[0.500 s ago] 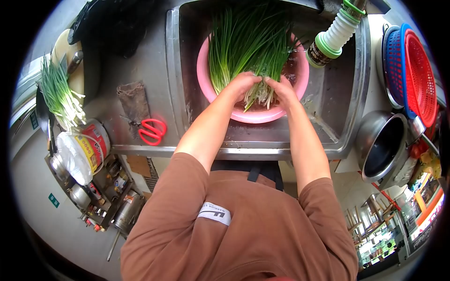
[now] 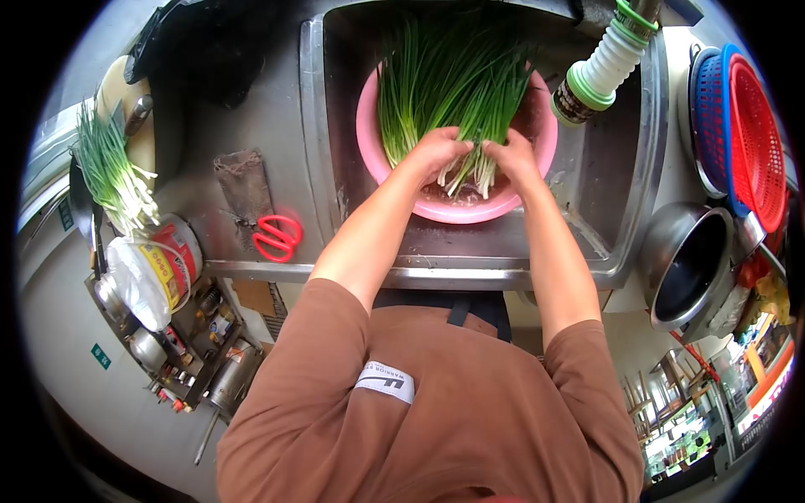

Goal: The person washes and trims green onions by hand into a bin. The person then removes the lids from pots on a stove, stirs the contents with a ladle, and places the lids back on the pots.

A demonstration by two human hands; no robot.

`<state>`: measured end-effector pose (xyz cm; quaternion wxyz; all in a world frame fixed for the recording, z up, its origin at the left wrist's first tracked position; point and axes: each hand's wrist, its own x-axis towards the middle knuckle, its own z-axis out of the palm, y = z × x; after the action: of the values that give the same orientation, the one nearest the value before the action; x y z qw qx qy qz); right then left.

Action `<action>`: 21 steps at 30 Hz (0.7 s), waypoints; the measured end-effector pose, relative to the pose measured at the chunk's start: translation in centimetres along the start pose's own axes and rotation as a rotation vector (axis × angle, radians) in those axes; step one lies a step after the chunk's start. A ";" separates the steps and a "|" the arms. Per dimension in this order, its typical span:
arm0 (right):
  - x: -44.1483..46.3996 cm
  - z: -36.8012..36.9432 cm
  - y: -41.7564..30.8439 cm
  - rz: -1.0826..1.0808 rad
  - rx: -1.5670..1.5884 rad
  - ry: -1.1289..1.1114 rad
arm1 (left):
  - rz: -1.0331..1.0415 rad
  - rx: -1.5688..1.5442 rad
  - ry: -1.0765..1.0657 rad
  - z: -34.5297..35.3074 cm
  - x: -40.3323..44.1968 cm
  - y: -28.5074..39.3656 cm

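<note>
A pink basin (image 2: 370,138) stands in the metal sink, packed with long scallions (image 2: 436,75), their green leaves toward the back and white ends toward me. My left hand (image 2: 444,151) is closed around the left side of a bunch near its white stems (image 2: 471,178). From the other side my right hand (image 2: 511,157) grips the same bunch, thumbs close together on top. Fingertips of both hands are partly hidden under the leaves. Some water shows at the bottom of the basin around the stem ends.
Red-handled scissors (image 2: 277,237) and a brown cloth-like piece (image 2: 243,184) lie on the counter at left. More scallions (image 2: 117,172) rest by a cutting board (image 2: 138,138). A faucet hose (image 2: 599,75) hangs over the sink. Colanders (image 2: 759,142) and a steel pot (image 2: 689,264) stand at right.
The bunch in my hands has shifted slightly, its white ends now more together. My right hand has turned a little, and the water splash by the faucet no longer shows.
</note>
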<state>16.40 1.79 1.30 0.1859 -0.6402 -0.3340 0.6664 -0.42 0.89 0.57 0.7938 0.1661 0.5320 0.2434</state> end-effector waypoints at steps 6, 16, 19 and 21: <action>-1.8 0.2 -1.2 0.041 0.085 0.036 | 0.109 0.063 0.061 0.6 -0.1 -1.3; -2.9 -0.3 -0.3 0.140 0.203 -0.032 | -0.037 -0.322 0.037 2.2 -3.1 0.4; -3.1 -0.3 0.4 0.124 0.161 0.050 | -0.031 -0.400 -0.058 1.3 -1.5 -1.5; -2.9 -0.5 0.9 0.145 0.130 0.086 | -0.111 -0.421 -0.129 1.7 -1.5 -1.6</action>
<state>17.34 -0.74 2.86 0.1926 -0.6774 -0.2346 0.6701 1.06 -1.33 1.52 0.8555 -0.0175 0.4259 0.2940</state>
